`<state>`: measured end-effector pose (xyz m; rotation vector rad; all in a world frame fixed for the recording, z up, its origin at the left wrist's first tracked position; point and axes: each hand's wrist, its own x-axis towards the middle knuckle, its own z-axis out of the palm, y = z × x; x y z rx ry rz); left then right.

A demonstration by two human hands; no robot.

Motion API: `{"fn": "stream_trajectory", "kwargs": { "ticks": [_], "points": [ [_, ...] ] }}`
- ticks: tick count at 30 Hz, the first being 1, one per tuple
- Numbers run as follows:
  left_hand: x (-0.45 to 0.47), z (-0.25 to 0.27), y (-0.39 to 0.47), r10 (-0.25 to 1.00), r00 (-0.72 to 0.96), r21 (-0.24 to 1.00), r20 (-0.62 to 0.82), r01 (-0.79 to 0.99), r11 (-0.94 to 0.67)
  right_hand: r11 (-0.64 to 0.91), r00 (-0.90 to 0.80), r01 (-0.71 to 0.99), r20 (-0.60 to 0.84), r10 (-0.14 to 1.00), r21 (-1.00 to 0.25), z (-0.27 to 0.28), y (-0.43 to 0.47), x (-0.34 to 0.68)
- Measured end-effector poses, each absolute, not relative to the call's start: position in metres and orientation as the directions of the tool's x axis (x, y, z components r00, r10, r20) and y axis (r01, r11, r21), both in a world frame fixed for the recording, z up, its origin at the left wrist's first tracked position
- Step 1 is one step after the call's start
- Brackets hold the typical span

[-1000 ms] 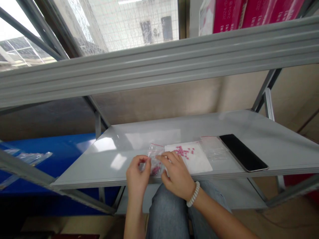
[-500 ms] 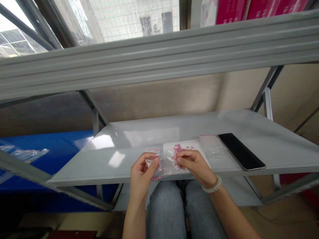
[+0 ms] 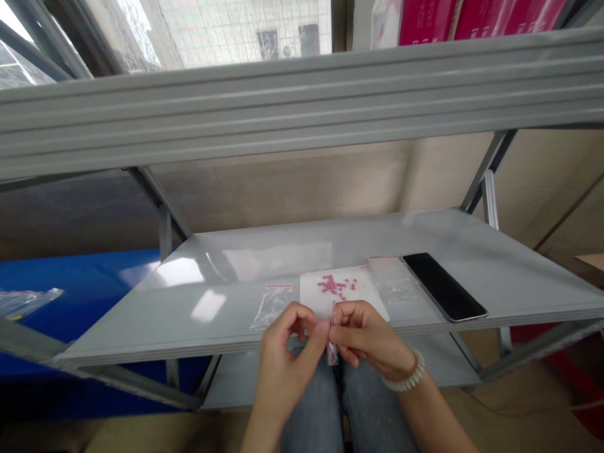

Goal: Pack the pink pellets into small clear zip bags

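Observation:
My left hand [image 3: 295, 346] is closed, thumb and forefinger pinching a small clear zip bag [image 3: 333, 353] with a red strip. On the bag's other side, my right hand [image 3: 363, 330] pinches it too, so the fingertips of both hands meet there. The bag is held narrow, nearly upright, over my lap at the shelf's front edge; its contents are too small to make out. Just beyond my hands, pink beads [image 3: 333, 286] lie loose on a white sheet [image 3: 309, 296]. Left of that sheet is another clear zip bag [image 3: 274, 306], lying flat.
A larger clear zip bag [image 3: 396, 280] lies right of the sheet, touching a black phone or tablet [image 3: 443, 286]. A grey beam [image 3: 283, 107] crosses above the grey shelf [image 3: 245, 251]. Plastic bags [image 3: 28, 302] rest on a blue surface at the left.
My left hand has left the flat zip bag and moved right. My right hand has drawn its small bag back towards me, and both hands now meet on it.

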<state>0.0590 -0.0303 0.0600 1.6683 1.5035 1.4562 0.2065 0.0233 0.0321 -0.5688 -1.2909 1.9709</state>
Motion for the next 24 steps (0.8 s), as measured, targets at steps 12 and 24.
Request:
{"fn": "stream_trajectory", "kwargs": {
  "ticks": [12, 24],
  "points": [
    [0.069, 0.059, -0.035, 0.984, 0.115, 0.969, 0.138, 0.191, -0.158, -0.290, -0.721, -0.332, 0.044, 0.691, -0.898, 0.027, 0.017, 0.217],
    [0.081, 0.057, -0.040, 0.830, -0.060, 0.664, 0.555, 0.632, -0.399, 0.243, -0.435, -0.058, 0.244, 0.867, -0.968, 0.042, -0.002, 0.214]
  ]
}}
